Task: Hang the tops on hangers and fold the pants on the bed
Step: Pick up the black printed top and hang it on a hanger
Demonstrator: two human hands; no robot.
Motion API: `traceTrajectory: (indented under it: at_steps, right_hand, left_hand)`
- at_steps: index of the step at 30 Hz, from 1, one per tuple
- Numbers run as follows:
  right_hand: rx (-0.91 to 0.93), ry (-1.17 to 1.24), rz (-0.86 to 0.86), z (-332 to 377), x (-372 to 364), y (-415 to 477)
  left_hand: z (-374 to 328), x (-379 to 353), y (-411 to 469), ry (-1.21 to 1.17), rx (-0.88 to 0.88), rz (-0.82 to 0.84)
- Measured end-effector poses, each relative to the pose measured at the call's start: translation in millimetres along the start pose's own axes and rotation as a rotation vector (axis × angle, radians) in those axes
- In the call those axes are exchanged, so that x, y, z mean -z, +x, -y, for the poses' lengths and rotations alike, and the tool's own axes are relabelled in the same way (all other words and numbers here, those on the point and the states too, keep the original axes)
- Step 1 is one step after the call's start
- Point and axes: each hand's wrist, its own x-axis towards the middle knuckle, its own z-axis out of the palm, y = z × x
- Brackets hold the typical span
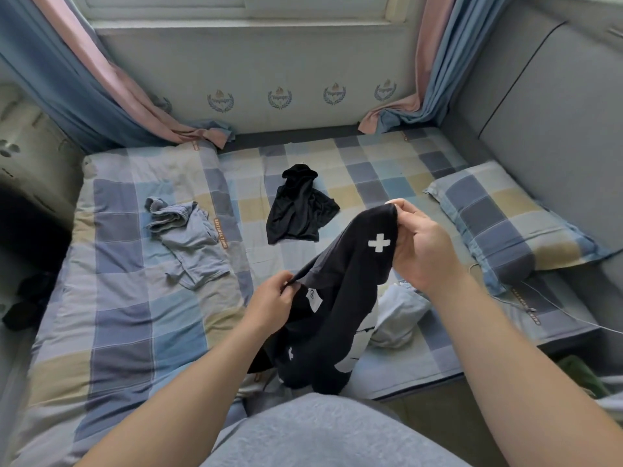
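Note:
A black top with a white cross print (340,298) hangs in the air above the near edge of the bed (111,332). My left hand (274,303) pinches its edge near the collar. My right hand (418,244) grips the upper end of the fabric, higher and to the right. Another black garment (298,210) lies crumpled in the middle of the bed. Grey-blue pants (188,241) lie bunched to the left of it. A light blue and white garment (397,315) lies under the held top at the bed's right edge. No hanger is in view.
A checked pillow (505,224) lies at the right of the bed. Pink and blue curtains (118,92) drape onto the far corners. A grey padded wall (546,96) stands on the right. Dark items (27,301) sit beside the bed on the left.

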Motion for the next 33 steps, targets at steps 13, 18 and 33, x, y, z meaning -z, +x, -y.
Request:
traceTrajectory:
  at_steps: [13,18,33]
  right_hand:
    - [0.011,-0.843,-0.109,-40,0,5]
    - [-0.145,-0.96,0.213,-95,-22,-7]
    - [-0.059,-1.217,0.143,-97,-22,24]
  left_hand:
    - [-31,32,-20,-0.445,0.03,-0.044]
    - [-55,44,-24,-0.452,-0.05,0.003]
    - [-49,72,-32,-0.364,-0.091,0.091]
